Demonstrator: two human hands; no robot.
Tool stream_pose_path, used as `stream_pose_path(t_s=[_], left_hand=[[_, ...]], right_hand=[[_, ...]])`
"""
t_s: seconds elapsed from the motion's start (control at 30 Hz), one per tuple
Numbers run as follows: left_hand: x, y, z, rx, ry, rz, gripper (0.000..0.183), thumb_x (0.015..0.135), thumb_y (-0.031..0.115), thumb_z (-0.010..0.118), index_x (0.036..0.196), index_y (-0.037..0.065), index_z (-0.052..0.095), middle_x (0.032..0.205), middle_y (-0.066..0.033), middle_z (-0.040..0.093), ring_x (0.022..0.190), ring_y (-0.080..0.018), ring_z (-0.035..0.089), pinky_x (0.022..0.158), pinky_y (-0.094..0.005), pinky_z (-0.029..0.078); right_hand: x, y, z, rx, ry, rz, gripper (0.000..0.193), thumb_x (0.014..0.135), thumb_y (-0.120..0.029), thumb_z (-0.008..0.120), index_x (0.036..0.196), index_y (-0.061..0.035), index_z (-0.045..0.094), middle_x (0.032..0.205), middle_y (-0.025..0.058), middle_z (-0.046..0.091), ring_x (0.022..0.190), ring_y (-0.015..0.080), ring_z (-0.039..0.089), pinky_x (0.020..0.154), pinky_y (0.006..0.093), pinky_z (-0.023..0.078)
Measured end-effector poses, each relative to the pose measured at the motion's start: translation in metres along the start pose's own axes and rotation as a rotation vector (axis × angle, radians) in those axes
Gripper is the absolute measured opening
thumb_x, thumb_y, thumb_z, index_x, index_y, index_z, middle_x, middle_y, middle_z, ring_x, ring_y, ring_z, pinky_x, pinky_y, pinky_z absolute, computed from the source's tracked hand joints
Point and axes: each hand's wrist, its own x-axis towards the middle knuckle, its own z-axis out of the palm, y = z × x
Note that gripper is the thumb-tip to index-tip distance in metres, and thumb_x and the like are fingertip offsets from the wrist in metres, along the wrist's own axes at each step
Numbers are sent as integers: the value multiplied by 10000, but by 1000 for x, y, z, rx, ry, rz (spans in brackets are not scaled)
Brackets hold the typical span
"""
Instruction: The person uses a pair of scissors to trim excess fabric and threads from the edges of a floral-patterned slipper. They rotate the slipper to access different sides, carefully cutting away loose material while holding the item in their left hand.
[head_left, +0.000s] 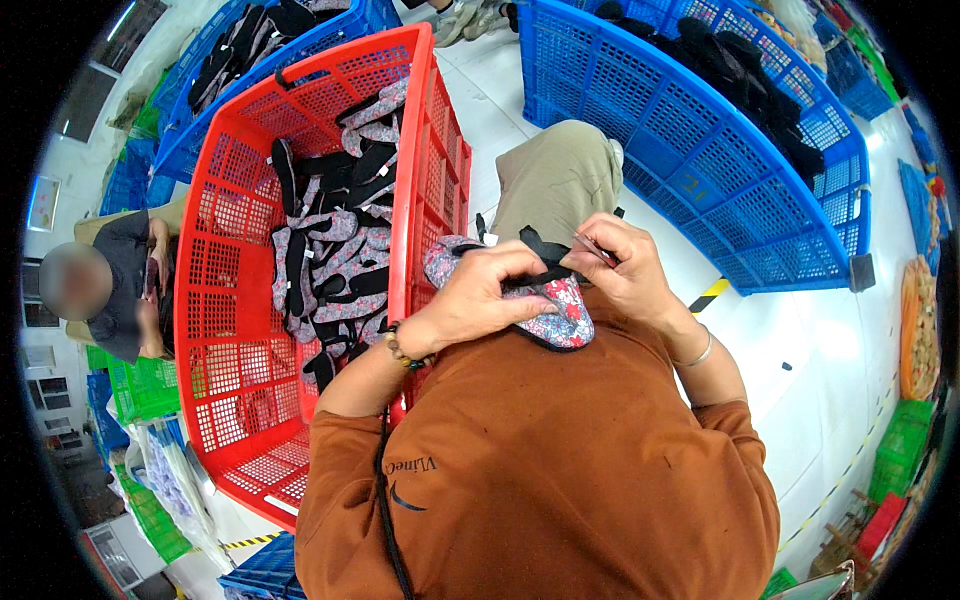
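My left hand (492,297) is closed round a cloth slipper (566,315) with a red, white and grey-blue floral pattern and black edging. The slipper lies over my lap, its rounded end toward me. Fingers of my right hand (628,268) are pinched together at the slipper's black part (543,250). Between them a slim, shiny tool (592,246) shows, perhaps small snips; most of it is hidden by the fingers. At my left sits a red crate (425,190) holding many similar floral slippers (335,265) with black soles.
A large blue crate (650,130) with black items (735,75) stands ahead on the right. Another blue crate (330,32) is behind the red one. On the far left a person (125,285) sits beside a green crate (145,385). White floor (800,400) lies to the right.
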Motion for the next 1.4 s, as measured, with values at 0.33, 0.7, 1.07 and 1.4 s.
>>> stream_pose_path(t_s=[0.33,0.7,1.07,1.4], left_hand=[[4,-20,10,-374,13,-275,136,729,52,719,817,-11,635,677,32,569,596,-13,466,530,-187,383],[24,-1,-18,-452,-286,-325,139,815,-1,609,947,-32,640,855,-17,646,764,-48,565,690,-203,467],[28,-8,-11,-520,-276,-343,171,802,-11,585,963,-41,636,855,-32,648,759,-64,562,690,-214,462],[20,3,-7,-646,-191,-312,189,792,32,664,973,-17,637,867,-3,640,776,-47,567,706,-200,465]], right_hand=[[4,-44,-42,-625,-188,-253,402,718,-438,667,699,-63,523,665,70,447,562,237,535,473,335,416],[-1,-41,-54,-996,-265,-398,385,746,-448,612,636,-100,489,647,33,419,535,148,524,438,274,393],[0,-45,-52,-1021,-275,-434,372,784,-430,585,632,-102,496,632,22,430,534,139,524,443,263,406],[-1,-34,-54,-1023,39,-56,382,810,-399,622,657,-55,559,598,57,508,489,180,515,421,292,364]])
